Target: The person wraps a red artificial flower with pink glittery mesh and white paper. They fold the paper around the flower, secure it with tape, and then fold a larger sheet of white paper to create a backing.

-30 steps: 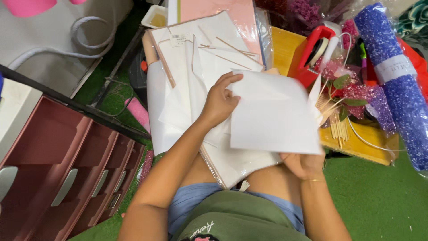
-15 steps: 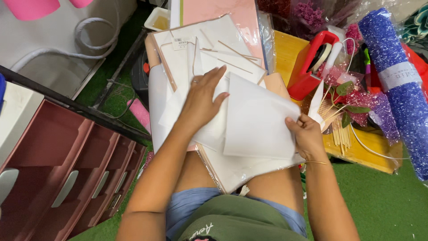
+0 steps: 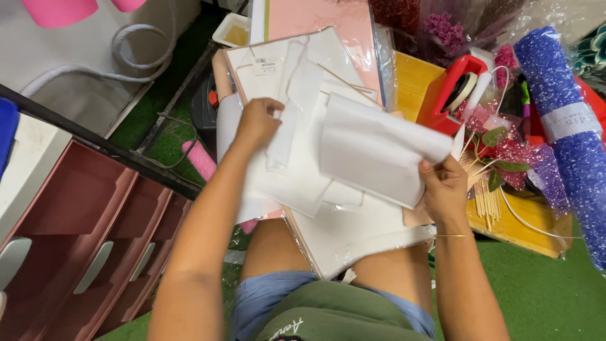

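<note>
The right hand [image 3: 445, 189] has its fingers curled over the right edge of a folded white sheet [image 3: 379, 148]; thumb is under, other fingers on top, so it is gripping the sheet. The sheet is lifted a bit and tilted, w/ its far corner up near the red tape dispenser [image 3: 456, 95].

The left hand [image 3: 255, 123] is at the left side of the paper pile. Its fingers are bent around a long narrow white strip [image 3: 291, 107], pinching it at the upper part. This strip lies on the stack of white sheets [image 3: 328, 227], which rests on the person's lap, partly in a clear plastic sleeve, on a flat pale board.

Behind the stack there is a pink sheet pack [image 3: 322, 22], upright-ish and leaning. To the right is a yellow wooden board [image 3: 524, 227] w/ thin wooden sticks [image 3: 486, 199] on it, plus pink-purple wrapped flowers [image 3: 505, 145]. Further right lies a blue glitter roll [image 3: 562, 120] w/ a white band around it.

On the left side stands a dusty-pink drawer unit [image 3: 69, 221], drawers open. A white cord [image 3: 126, 50] loops on the grey surface above it. The floor is green turf [image 3: 543, 297].
</note>
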